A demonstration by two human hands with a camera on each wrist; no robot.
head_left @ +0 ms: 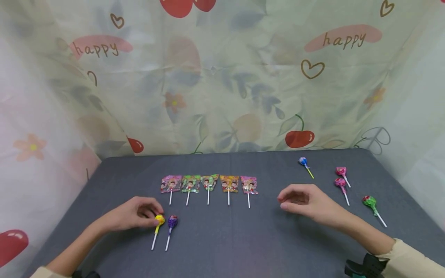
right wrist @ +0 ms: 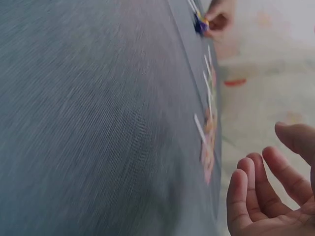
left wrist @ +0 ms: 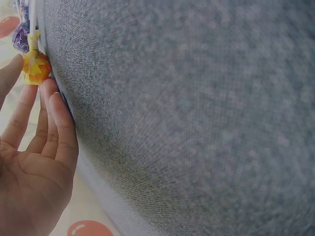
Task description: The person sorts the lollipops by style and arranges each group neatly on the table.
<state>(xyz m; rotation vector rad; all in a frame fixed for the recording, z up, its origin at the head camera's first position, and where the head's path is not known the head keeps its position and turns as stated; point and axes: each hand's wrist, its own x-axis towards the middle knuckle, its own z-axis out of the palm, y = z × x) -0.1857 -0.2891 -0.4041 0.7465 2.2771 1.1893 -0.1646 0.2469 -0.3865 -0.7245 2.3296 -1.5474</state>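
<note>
In the head view my left hand pinches the round head of a yellow lollipop between thumb and fingers. Its stick points toward the near edge of the table. Just to the right lies a purple lollipop, nearly parallel to it. The left wrist view shows the yellow wrapper with the thumb at one side and fingertips against its end. My right hand hovers over the table with loosely bent fingers and nothing in them; the right wrist view shows its fingers apart from the thumb.
Several flat-wrapped lollipops form a row mid-table. Right of them lie a blue lollipop, two pink lollipops and a green-and-red lollipop. A patterned curtain hangs behind the grey table.
</note>
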